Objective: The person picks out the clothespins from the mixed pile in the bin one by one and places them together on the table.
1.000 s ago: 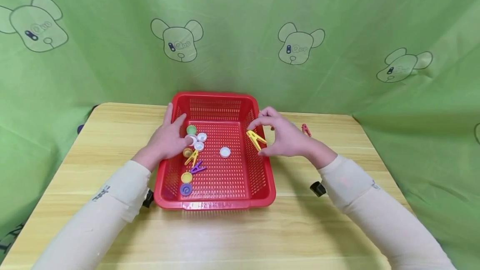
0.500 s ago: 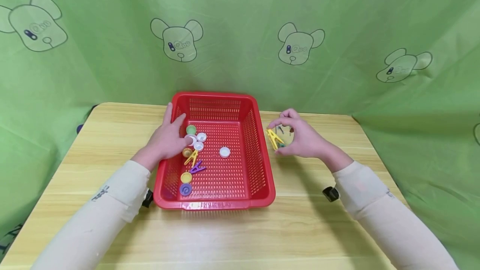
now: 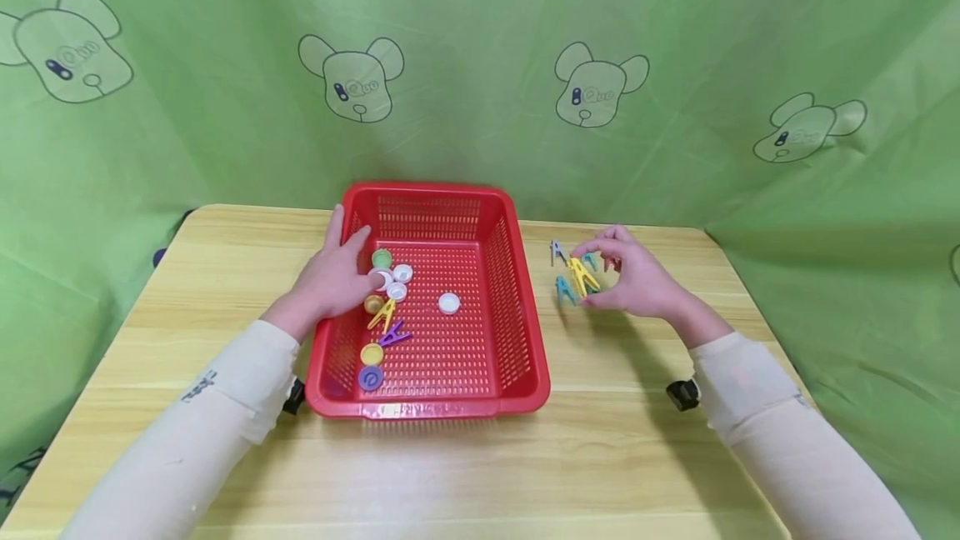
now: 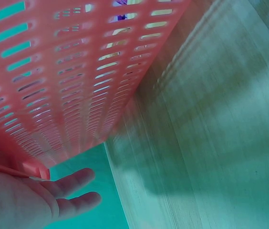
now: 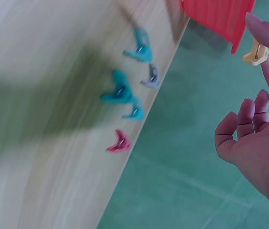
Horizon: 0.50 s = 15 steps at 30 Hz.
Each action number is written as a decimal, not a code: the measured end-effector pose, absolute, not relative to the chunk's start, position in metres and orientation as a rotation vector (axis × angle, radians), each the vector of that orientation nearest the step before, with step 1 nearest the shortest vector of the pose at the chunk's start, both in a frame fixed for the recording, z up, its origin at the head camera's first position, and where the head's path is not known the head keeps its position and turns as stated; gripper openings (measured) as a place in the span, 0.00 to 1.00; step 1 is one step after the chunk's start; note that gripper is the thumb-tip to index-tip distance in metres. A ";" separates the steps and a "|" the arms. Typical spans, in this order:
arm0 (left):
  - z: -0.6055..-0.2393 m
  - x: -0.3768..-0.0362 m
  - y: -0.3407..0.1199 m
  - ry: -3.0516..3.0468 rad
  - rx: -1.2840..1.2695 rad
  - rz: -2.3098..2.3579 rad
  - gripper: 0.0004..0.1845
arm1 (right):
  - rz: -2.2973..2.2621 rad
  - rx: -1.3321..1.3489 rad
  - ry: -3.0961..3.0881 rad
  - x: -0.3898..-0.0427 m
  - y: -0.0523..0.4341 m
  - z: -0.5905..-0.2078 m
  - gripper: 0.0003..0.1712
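My left hand (image 3: 327, 275) rests over the left rim of a red plastic basket (image 3: 427, 408). Its thumb reaches inside, above bottle caps, while two straight fingers (image 4: 79, 205) show beyond the rim in the left wrist view. To the right of the basket, my right hand (image 3: 641, 283) pinches a yellow clothespin (image 3: 582, 277) between thumb and index finger, above the table. Around it on the table are a teal clothespin (image 3: 566, 290), a grey-blue clothespin (image 3: 557, 252) and a pink clothespin (image 5: 119, 142), which the hand partly covers in the head view.
Inside the basket lie several caps, among them a white cap (image 3: 448, 303) and a purple cap (image 3: 371, 378). A yellow clothespin (image 3: 383, 317) and a purple clothespin (image 3: 395, 334) lie there too. Green cloth (image 3: 480, 90) hangs behind the wooden table (image 3: 420, 482).
My right hand has carried the yellow clothespin rightward, from over the basket's right rim to above the clothespins on the table. The left hand and basket have stayed put.
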<state>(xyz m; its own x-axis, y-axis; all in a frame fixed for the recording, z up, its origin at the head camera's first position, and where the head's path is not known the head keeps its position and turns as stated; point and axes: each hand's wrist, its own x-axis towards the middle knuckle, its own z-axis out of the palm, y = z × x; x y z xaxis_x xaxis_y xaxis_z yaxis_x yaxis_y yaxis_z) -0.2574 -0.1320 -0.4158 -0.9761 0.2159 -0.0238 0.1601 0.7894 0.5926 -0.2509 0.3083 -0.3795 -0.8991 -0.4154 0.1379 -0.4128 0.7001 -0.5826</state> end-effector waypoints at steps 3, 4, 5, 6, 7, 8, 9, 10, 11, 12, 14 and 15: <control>-0.416 -0.257 -0.132 2.894 0.307 0.931 0.45 | -0.978 -0.676 2.912 -0.252 0.318 -0.383 0.36; -0.416 -0.257 -0.132 2.896 0.308 0.929 0.45 | -0.968 -0.662 2.918 -0.252 0.322 -0.385 0.36; -0.416 -0.257 -0.132 2.900 0.310 0.922 0.45 | -0.962 -0.646 2.921 -0.252 0.325 -0.387 0.37; -0.415 -0.257 -0.132 2.904 0.311 0.917 0.45 | -0.955 -0.629 2.923 -0.253 0.329 -0.389 0.37; -0.416 -0.257 -0.132 2.905 0.309 0.915 0.45 | -0.945 -0.609 2.927 -0.253 0.332 -0.391 0.37; -0.416 -0.257 -0.132 2.906 0.309 0.915 0.45 | -0.939 -0.589 2.929 -0.253 0.335 -0.393 0.37; -0.416 -0.257 -0.132 2.905 0.307 0.917 0.45 | -0.932 -0.574 2.931 -0.254 0.339 -0.395 0.38; -0.416 -0.257 -0.132 2.903 0.306 0.919 0.45 | -0.928 -0.557 2.931 -0.254 0.342 -0.397 0.38; -0.416 -0.258 -0.132 2.903 0.304 0.920 0.45 | -0.930 -0.540 2.929 -0.254 0.345 -0.399 0.38; -0.416 -0.258 -0.132 2.901 0.303 0.923 0.45 | -0.933 -0.523 2.925 -0.254 0.348 -0.401 0.39; -0.416 -0.258 -0.132 2.898 0.304 0.925 0.45 | -0.932 -0.492 2.922 -0.254 0.354 -0.403 0.39; -0.417 -0.258 -0.132 2.899 0.306 0.923 0.45 | -0.935 -0.478 2.919 -0.254 0.356 -0.405 0.39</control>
